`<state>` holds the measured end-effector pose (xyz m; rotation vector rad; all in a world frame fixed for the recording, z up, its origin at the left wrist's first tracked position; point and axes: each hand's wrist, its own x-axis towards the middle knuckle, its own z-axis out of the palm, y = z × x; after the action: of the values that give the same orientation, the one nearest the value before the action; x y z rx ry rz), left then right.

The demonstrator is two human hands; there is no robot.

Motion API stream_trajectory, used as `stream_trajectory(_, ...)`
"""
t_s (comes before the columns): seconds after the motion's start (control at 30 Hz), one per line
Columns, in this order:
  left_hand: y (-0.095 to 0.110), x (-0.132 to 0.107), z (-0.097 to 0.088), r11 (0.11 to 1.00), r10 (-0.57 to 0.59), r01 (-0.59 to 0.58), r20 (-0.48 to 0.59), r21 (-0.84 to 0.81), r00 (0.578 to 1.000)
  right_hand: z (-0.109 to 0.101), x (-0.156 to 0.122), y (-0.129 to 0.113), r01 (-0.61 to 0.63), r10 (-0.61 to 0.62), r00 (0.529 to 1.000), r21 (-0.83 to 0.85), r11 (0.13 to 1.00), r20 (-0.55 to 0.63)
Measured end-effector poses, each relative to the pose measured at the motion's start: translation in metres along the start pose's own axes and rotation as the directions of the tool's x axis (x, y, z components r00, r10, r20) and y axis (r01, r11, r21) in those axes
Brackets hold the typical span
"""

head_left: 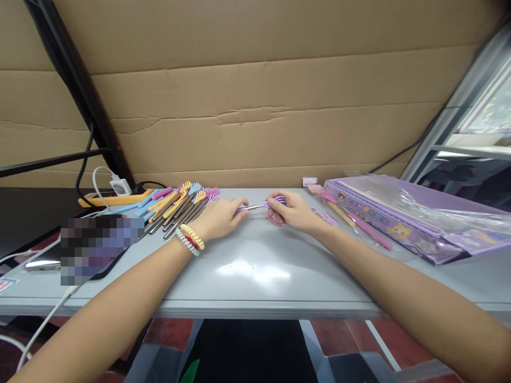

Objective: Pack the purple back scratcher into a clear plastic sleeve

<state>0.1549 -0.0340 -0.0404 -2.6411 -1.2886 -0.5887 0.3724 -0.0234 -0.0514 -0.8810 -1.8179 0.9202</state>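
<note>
Both my hands meet over the far middle of the grey table [255, 276]. My left hand [219, 217], with coiled bands at the wrist, pinches the metal stem of a purple-tipped tool [255, 206]. The purple clawed head of that tool sits in the closed fingers of my right hand [293, 210]. A small pink item [274, 219] lies on the table just under my right hand. Left of my left hand lies a fanned pile of like tools [181, 205] with yellow, blue, pink and purple ends.
A purple packaged set [403, 223] under clear plastic lies at the right, with pink sticks [359, 223] beside it. A power strip with a white charger [117, 194] and cables is at the back left. A phone [43, 260] lies at the left. Cardboard [255, 106] backs the table.
</note>
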Motion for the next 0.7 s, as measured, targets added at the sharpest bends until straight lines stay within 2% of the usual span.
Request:
stream_trajectory(0.1, 0.009, 0.001, 0.004, 0.997, 0.059, -0.057, -0.034, 0.051, 0.998, 0.007, 0.0, -0.003, 0.007, -0.006, 1.0, -0.041, 0.999, 0.02)
stream_trajectory(0.2, -0.001, 0.004, 0.002, 0.991, 0.026, -0.02, -0.044, 0.135, 0.999, -0.002, 0.003, -0.005, -0.015, 0.013, 0.999, -0.039, 0.999, -0.047)
stream_trajectory(0.27, -0.018, 0.005, -0.002, 0.98, -0.03, 0.046, -0.087, 0.193, 0.996, -0.02, 0.007, -0.007, -0.047, 0.046, 0.98, -0.001, 0.999, -0.195)
stream_trajectory(0.3, -0.029, 0.006, -0.006, 0.971, -0.053, 0.081, -0.128, 0.223, 0.99, -0.031, 0.009, -0.008, -0.047, 0.053, 0.957, 0.03, 0.998, -0.286)
stream_trajectory(0.37, -0.052, 0.005, -0.014, 0.947, -0.08, 0.137, -0.198, 0.291, 0.977, -0.057, 0.01, -0.011, -0.012, 0.054, 0.916, 0.107, 0.994, -0.397)
stream_trajectory(0.53, -0.098, -0.007, -0.033, 0.885, -0.145, 0.287, -0.369, 0.366, 0.918, -0.119, 0.0, -0.013, 0.061, 0.067, 0.832, 0.211, 0.975, -0.551)
stream_trajectory(0.7, -0.129, -0.028, -0.043, 0.841, -0.24, 0.413, -0.443, 0.35, 0.864, -0.16, -0.011, -0.012, 0.115, 0.13, 0.695, 0.287, 0.951, -0.707)
